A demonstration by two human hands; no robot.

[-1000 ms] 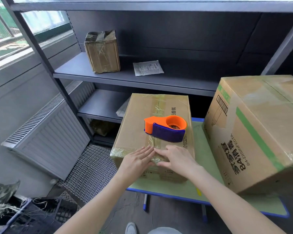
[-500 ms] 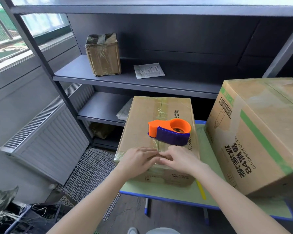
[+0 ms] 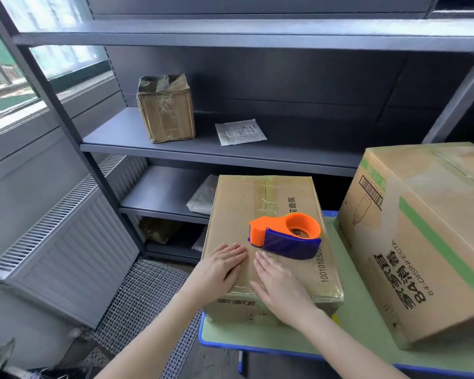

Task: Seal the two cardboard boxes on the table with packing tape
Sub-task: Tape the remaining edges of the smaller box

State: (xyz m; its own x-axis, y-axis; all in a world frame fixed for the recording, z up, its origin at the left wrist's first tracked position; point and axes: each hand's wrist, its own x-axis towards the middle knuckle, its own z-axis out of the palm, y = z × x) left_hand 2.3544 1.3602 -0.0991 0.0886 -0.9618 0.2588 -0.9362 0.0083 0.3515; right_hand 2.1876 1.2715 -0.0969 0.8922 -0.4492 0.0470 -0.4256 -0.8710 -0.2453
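While both hands lie flat with fingers straight and holding nothing, the left hand (image 3: 222, 265) and right hand (image 3: 279, 285) press side by side on the near end of the smaller cardboard box (image 3: 236, 212), over its glossy tape strip. That box stands at the left of the green tabletop (image 3: 353, 332), with the larger cardboard box (image 3: 422, 242) apart to its right. The orange-and-blue tape dispenser (image 3: 285, 236) rests on the lid, just beyond the right fingertips. The card looks stiff but likely gives along the centre seam. The dispenser looks light and rigid, probably best gripped round its orange loop.
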